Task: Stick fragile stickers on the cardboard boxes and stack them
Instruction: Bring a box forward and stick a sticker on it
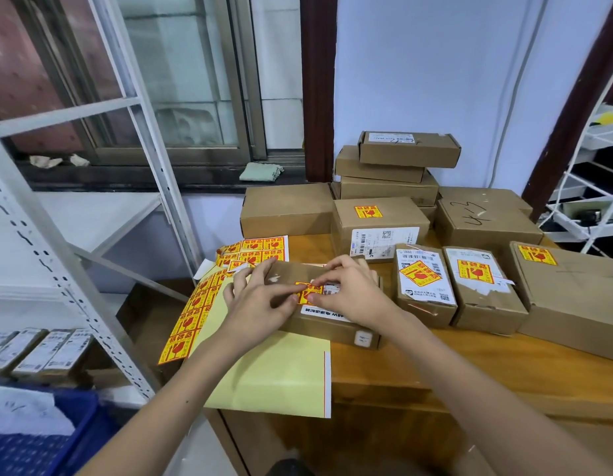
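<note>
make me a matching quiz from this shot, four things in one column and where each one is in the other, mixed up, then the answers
Things:
1. green cloth
2. blue crate
3. box marked 4k3
4. sticker being pressed down

Places:
A. bottom left corner, below the metal shelving
B. on the box under both hands
C. on the dark window sill
D. on the table's right side, behind the stickered boxes

Pairs: 1-C, 2-A, 3-D, 4-B

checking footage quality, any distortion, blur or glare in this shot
Head view: wide-angle distortion bends the shelf frame and window edges; light is soft and even, no harsh glare; both hands and the sticker look reasonably sharp.
</note>
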